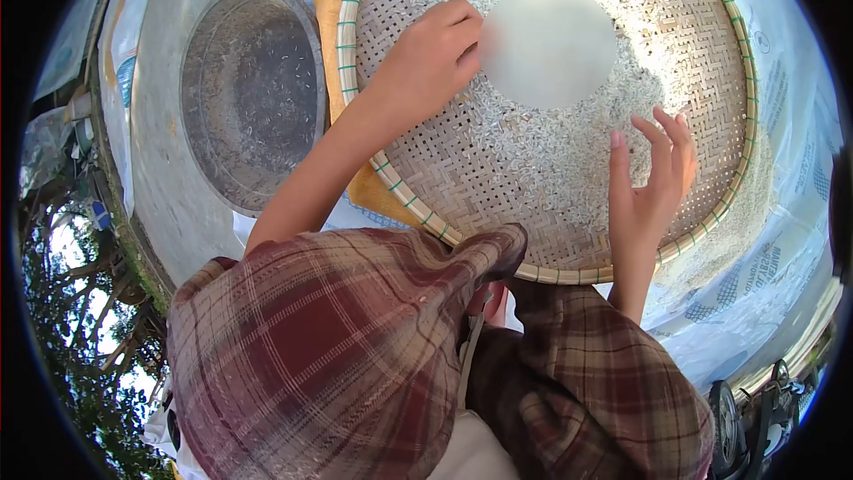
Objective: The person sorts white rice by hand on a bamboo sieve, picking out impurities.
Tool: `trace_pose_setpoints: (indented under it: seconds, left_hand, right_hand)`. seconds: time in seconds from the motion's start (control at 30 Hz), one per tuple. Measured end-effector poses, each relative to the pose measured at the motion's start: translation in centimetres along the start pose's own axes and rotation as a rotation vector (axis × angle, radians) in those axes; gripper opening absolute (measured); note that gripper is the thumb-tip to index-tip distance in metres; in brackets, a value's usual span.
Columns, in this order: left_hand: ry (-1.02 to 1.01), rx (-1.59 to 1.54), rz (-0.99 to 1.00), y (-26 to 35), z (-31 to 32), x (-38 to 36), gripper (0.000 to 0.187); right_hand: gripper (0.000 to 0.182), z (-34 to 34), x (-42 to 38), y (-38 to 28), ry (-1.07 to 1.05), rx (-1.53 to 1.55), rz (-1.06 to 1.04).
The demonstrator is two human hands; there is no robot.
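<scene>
A round woven bamboo tray (418,164), its rim bound with green ties, lies in front of me. Pale grains that look like rice (533,156) are spread over it. My left hand (435,53) is over the tray's left part with its fingers curled and closed. A blurred round patch covers the area by its fingertips, so what they hold, if anything, is hidden. Above the right part of the grains, my right hand (653,164) is open, thumb and fingers apart, with nothing seen between them.
Left of the tray stands a dark round basin (253,98) with a few scattered grains in it. Yellow-orange material (329,27) shows beside the tray. Printed pale sheeting (782,178) lies on the right, with more grains (724,240) on it. A motorbike (769,422) is at lower right.
</scene>
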State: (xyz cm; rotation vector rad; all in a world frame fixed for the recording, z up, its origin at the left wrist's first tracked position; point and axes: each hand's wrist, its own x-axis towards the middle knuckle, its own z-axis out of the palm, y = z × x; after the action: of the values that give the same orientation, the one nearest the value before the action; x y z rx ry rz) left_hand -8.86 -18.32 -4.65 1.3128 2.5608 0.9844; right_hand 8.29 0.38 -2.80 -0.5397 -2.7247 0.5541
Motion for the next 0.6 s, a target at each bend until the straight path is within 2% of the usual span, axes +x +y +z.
trace_pose_setpoints:
  seconds: [0.17,0.23,0.43,0.53,0.6]
  left_hand:
    - [-0.029,-0.016,0.000,-0.5,-0.4,0.1,0.012]
    - [-0.050,-0.047,-0.039,-0.7,-0.7,0.0,0.012]
    - [-0.094,-0.023,0.008,-0.8,-1.1,0.4,0.013]
    - [-0.090,0.023,0.080,-0.8,-1.0,0.7,0.011]
    - [-0.124,0.152,0.209,-0.9,-1.0,0.9,0.009]
  right_hand:
    - [0.026,0.8,-1.5,1.2,-0.081,0.030,0.009]
    - [0.026,1.2,-1.5,1.2,-0.077,0.065,-0.001]
    - [0.027,1.8,-1.2,1.7,-0.058,0.110,-0.033]
    - [0.027,1.8,-1.1,1.7,-0.052,0.098,-0.039]
    - [0.027,1.9,-1.0,1.7,-0.051,0.095,-0.030]
